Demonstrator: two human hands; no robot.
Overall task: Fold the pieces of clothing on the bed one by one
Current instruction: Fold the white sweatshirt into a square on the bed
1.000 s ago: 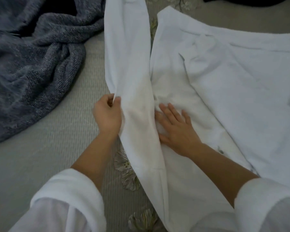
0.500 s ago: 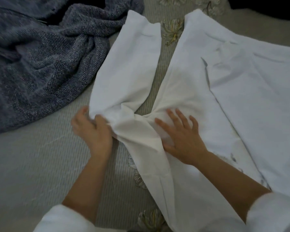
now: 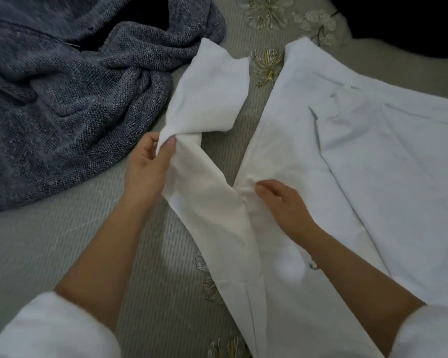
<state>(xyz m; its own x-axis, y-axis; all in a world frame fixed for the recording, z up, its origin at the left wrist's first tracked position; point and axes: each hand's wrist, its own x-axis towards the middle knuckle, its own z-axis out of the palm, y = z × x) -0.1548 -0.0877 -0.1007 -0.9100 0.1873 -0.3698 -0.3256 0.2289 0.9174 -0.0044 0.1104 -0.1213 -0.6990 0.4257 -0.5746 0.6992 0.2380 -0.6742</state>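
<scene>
head view: a large white garment (image 3: 378, 171) of thin soft cloth lies spread flat on the right half of the bed (image 3: 49, 254), with its long sleeve (image 3: 212, 99) twisted out to the left. the left hand (image 3: 148, 164) pinches the sleeve's edge between thumb and fingers and holds it off the bed. the right hand (image 3: 282, 202) has its fingers curled into a small bunch of cloth where sleeve meets body (an anchor, i judge). the cloth looks light and limp, so it should drape, crease and slide rather than hold a shape. it is best taken at a hem or seam, with the other hand pinning the fold line. the bed's grey ribbed cover has stitched flowers. a crumpled blue-grey knitted garment (image 3: 62, 94) lies at the far left, close against the sleeve's cuff, not yet folded. a dark thing (image 3: 404, 19) at the far right corner is too cut off to name.
</scene>
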